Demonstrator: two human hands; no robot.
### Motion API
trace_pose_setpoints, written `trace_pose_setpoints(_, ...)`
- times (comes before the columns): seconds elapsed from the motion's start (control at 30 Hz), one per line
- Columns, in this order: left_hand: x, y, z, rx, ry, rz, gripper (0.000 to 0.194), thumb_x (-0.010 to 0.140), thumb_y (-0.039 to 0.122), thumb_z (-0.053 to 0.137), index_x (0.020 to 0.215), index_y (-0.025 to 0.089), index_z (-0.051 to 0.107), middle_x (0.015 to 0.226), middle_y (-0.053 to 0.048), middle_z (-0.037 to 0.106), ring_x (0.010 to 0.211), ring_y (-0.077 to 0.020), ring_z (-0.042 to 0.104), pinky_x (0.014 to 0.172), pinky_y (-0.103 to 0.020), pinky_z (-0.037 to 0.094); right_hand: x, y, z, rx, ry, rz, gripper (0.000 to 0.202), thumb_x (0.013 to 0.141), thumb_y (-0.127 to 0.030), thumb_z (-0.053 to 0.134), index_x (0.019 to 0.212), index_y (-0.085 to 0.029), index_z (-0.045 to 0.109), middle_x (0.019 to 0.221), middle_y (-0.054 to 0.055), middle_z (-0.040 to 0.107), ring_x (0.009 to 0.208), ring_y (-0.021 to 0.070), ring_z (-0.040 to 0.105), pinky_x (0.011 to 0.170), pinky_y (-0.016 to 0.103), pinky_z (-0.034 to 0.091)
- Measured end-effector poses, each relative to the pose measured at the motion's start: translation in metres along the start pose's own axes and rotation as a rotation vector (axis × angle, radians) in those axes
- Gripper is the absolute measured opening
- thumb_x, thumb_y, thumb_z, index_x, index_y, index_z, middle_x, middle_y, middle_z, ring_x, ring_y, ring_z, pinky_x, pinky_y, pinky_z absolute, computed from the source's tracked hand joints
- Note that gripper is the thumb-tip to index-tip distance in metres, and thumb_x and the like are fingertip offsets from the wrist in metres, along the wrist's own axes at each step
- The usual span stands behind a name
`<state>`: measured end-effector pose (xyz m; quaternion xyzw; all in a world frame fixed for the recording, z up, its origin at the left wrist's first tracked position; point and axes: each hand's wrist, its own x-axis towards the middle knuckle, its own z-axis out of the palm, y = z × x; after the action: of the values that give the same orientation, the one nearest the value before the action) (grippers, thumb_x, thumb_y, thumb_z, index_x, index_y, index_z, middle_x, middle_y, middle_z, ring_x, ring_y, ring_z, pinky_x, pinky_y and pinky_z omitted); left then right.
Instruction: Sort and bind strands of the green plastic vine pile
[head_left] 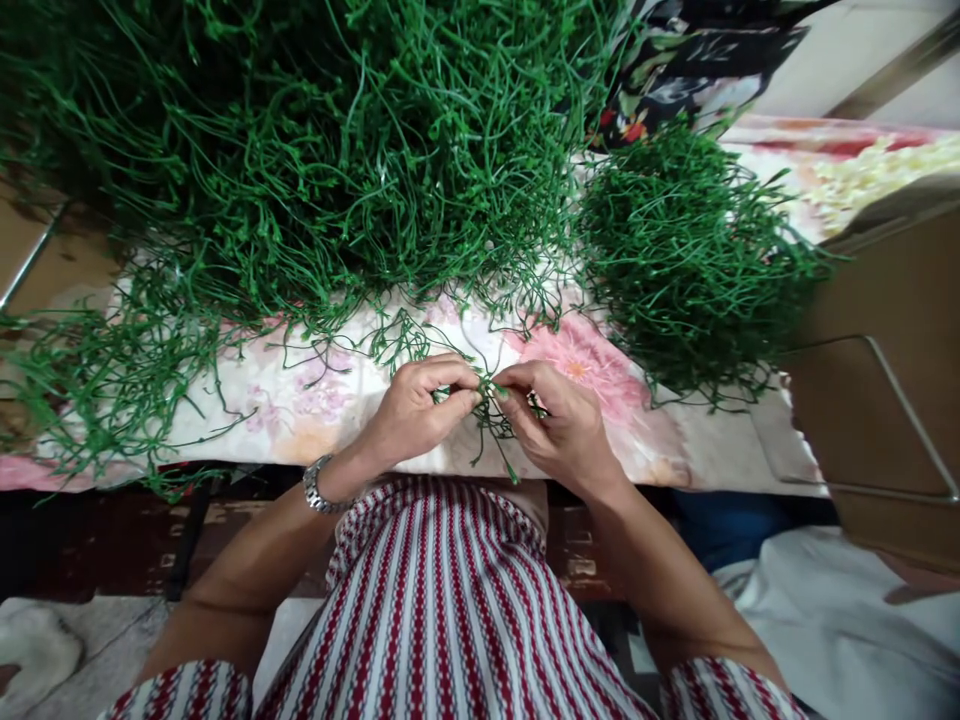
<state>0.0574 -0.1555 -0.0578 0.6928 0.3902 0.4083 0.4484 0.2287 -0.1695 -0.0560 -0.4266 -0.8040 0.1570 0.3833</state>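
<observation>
Near the table's front edge my two hands meet over a small green plastic plant stem point(491, 418) with thin branching tips. My left hand point(424, 405), a metal watch on its wrist, pinches the stem between thumb and forefinger. From the other side my right hand point(559, 425) pinches the same stem, its fingertips almost touching the left ones. The exact spot they grip is partly hidden by the fingers. Just beyond the hands, several loose green stems point(405, 338) lie on the floral tablecloth point(315, 400).
A large heap of green stems point(337, 170) fills the back and left. A smaller pile point(697, 260) lies at the right, beside a cardboard box point(885, 380). Scattered stems point(112, 380) spread at the left edge. A black floral bag point(682, 70) stands behind.
</observation>
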Motion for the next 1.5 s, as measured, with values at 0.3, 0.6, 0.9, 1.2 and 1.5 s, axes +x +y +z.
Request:
trace_pose_setpoints(0.3, -0.004, 0.0, 0.013, -0.137, 0.12, -0.199, 0.009, 0.072, 0.012, 0.051, 0.075, 0.016, 0.058, 0.069, 0.001, 0.055, 0.066, -0.0102, 0.05, 0.063, -0.022, 0.04, -0.007, -0.004, 0.006, 0.018, 0.097, -0.028, 0.015, 0.082, -0.014, 0.052, 0.097, -0.018, 0.053, 0.078, 0.003, 0.061, 0.069, 0.0116, 0.059, 0.06, 0.023, 0.048)
trace_pose_setpoints(0.6, -0.005, -0.002, 0.006, 0.009, 0.088, -0.078, 0.008, 0.075, 0.012, 0.053, 0.071, 0.016, 0.059, 0.066, 0.0, 0.058, 0.066, -0.0113, 0.052, 0.064, -0.024, 0.041, -0.002, -0.014, -0.031, -0.074, 0.112, -0.183, 0.022, 0.078, -0.011, 0.056, 0.098, -0.021, 0.056, 0.077, 0.003, 0.063, 0.068, 0.0144, 0.057, 0.062, 0.028, 0.047)
trace_pose_setpoints(0.9, -0.005, 0.001, 0.009, 0.109, 0.104, 0.002, 0.018, 0.07, 0.005, 0.049, 0.069, 0.017, 0.063, 0.069, 0.0, 0.065, 0.069, -0.0136, 0.057, 0.068, -0.027, 0.045, 0.031, 0.004, -0.023, -0.101, -0.342, -0.348, 0.037, 0.086, -0.02, 0.045, 0.124, -0.017, 0.044, 0.113, 0.01, 0.056, 0.108, 0.0217, 0.048, 0.091, 0.042, 0.041)
trace_pose_setpoints(1.2, -0.002, -0.001, 0.008, 0.226, 0.089, 0.088, 0.019, 0.072, 0.004, 0.044, 0.072, 0.018, 0.056, 0.069, 0.0, 0.062, 0.069, -0.0129, 0.053, 0.07, -0.028, 0.041, 0.014, 0.015, -0.009, -0.065, -0.355, -0.255, 0.045, 0.086, -0.016, 0.04, 0.129, -0.013, 0.031, 0.096, 0.009, 0.059, 0.084, 0.0168, 0.053, 0.072, 0.031, 0.046)
trace_pose_setpoints(1.5, -0.008, 0.004, 0.004, 0.259, 0.052, 0.015, 0.02, 0.075, 0.005, 0.041, 0.068, 0.017, 0.056, 0.063, 0.0, 0.057, 0.062, -0.012, 0.049, 0.06, -0.025, 0.038, 0.018, 0.053, -0.024, -0.486, -0.284, -0.329, 0.019, 0.081, -0.009, 0.039, 0.074, -0.016, 0.055, 0.055, -0.001, 0.05, 0.047, 0.0087, 0.04, 0.044, 0.023, 0.025)
